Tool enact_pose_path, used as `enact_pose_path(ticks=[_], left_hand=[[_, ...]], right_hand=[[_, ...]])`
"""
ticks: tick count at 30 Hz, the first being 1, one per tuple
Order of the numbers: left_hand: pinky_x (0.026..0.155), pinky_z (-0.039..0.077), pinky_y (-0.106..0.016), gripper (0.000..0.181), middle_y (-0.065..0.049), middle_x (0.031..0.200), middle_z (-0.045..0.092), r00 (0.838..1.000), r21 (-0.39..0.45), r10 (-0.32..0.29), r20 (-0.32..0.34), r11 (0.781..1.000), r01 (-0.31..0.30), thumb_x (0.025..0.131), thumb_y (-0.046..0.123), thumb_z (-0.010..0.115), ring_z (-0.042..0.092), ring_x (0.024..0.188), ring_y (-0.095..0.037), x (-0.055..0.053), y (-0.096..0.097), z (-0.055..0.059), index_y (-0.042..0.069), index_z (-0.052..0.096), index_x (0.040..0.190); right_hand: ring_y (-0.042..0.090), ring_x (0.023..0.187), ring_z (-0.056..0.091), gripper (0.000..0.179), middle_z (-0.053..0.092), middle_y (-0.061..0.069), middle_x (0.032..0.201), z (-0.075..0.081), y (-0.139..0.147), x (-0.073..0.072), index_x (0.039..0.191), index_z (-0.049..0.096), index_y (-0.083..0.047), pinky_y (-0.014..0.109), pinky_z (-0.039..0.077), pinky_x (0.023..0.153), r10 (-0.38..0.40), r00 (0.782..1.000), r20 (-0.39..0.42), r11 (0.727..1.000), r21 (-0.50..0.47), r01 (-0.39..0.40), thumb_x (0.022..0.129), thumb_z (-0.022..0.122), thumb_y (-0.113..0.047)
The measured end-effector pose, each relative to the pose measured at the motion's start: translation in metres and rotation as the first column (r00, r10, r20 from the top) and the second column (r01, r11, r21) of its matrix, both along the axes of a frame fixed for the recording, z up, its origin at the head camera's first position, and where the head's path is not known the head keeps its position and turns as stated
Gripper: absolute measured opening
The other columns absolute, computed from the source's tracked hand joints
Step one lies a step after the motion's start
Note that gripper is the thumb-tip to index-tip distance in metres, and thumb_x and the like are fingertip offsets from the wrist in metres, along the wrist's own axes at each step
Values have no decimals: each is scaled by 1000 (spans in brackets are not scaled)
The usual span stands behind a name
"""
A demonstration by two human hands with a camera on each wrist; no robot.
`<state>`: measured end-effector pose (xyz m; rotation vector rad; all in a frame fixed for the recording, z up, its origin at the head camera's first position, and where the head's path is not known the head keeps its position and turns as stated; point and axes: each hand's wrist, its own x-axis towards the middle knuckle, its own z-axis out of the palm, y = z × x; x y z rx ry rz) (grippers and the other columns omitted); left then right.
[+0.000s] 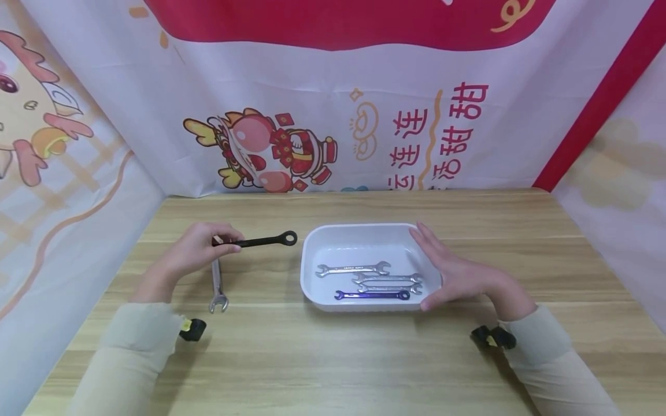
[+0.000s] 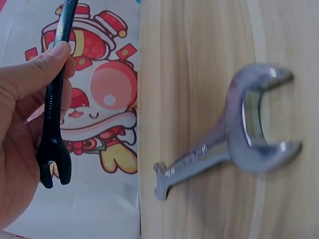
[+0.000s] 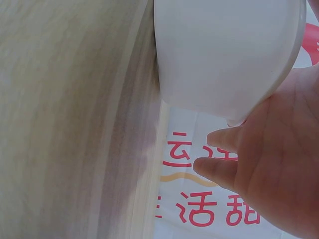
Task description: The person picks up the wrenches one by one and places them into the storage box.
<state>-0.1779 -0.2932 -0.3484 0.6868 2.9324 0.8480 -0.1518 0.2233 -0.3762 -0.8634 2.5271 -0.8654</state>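
My left hand (image 1: 195,251) pinches a black combination wrench (image 1: 267,240) between thumb and fingers, its ring end pointing right toward the tray. The wrench's open end (image 2: 55,159) shows below the fingers in the left wrist view. Beneath that hand, a silver open-end wrench (image 1: 217,283) lies on the table, its upper part hidden in the head view. My right hand (image 1: 460,274), fingers spread and mostly straight, rests against the right end of a white tray (image 1: 364,236). Inside the tray are several silver wrenches (image 1: 354,269) and a purple-blue wrench (image 1: 372,295) along the front.
The wood-grain table (image 1: 333,358) runs back to a white cloth (image 1: 333,86) with printed cartoons and red characters. More printed cloth (image 1: 52,242) closes off the left side, and a pale cloth (image 1: 619,231) the right. Black wrist devices (image 1: 193,329) sit at both cuffs.
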Motion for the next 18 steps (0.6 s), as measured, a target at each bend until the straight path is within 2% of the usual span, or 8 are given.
enact_pose_path(ticks=[13,18], left_hand=[[71,55,-23,13,-3,92,75,999,50,-25,-43,998,27,88,9,74,63,82,-13,-7,28,1,9,77,101],[73,56,-25,13,-4,94,75,999,69,-32,-38,997,34,89,11,74,64,84,-15,-12,41,0,9,77,102]], right_hand=[[47,152,-10,139,-28,8,164,2,-1,1,160,-10,-17,70,17,115,-10,1000,13,1000,10,10,67,89,-42],[46,152,-10,139,-28,7,164,1,-1,1,160,-10,-17,69,17,115,-15,1000,19,1000,12,15,67,90,-42]])
